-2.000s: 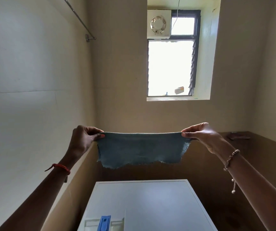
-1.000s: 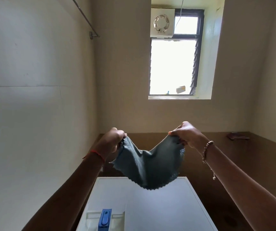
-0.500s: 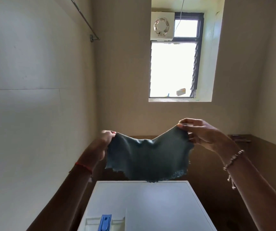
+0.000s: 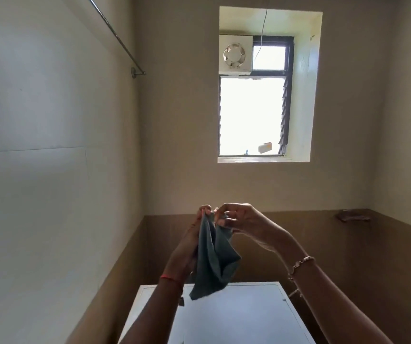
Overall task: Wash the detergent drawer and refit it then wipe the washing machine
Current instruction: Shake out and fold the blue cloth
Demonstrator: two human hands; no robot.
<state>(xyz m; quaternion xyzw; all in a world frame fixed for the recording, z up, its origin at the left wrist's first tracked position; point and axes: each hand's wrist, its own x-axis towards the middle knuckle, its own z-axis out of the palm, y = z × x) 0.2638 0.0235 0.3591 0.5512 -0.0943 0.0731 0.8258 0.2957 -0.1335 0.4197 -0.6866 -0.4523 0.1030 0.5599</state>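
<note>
- A narrow tan-walled room with a bright window [image 4: 251, 115]; the white washing machine [image 4: 236, 314] top lies below the hands.
- The blue-grey cloth [image 4: 214, 259], stretched wide a moment ago, now hangs bunched above the machine.
- The left hand [image 4: 189, 247] and right hand [image 4: 244, 222] have met, their fingers pinching its top corners together.
- This is probably a fold ready for wiping; the drawer is out of view.
</note>
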